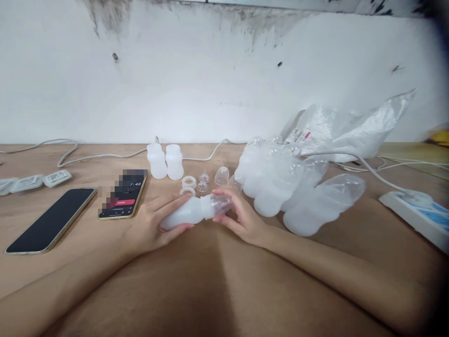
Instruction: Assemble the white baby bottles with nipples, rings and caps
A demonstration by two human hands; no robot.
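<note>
A frosted white baby bottle (185, 213) lies on its side between my hands, just above the table. My left hand (157, 217) is wrapped round its body. With thumb and fingers, my right hand (240, 213) grips the clear cap (220, 205) over the bottle's neck end. Just beyond are white collar rings (189, 181), clear nipples (204, 180) and a loose clear cap (221, 176). Behind them two frosted bottle bodies (165, 161) stand upright without tops. To the right of my right hand lies a pile of capped bottles (270, 173).
Two phones, one dark (51, 220) and one with a lit screen (124, 196), lie at left near small white packets (57, 178). A crumpled plastic bag (351, 128) rests against the wall. A white power strip (417, 215) is at right, with cables along the back.
</note>
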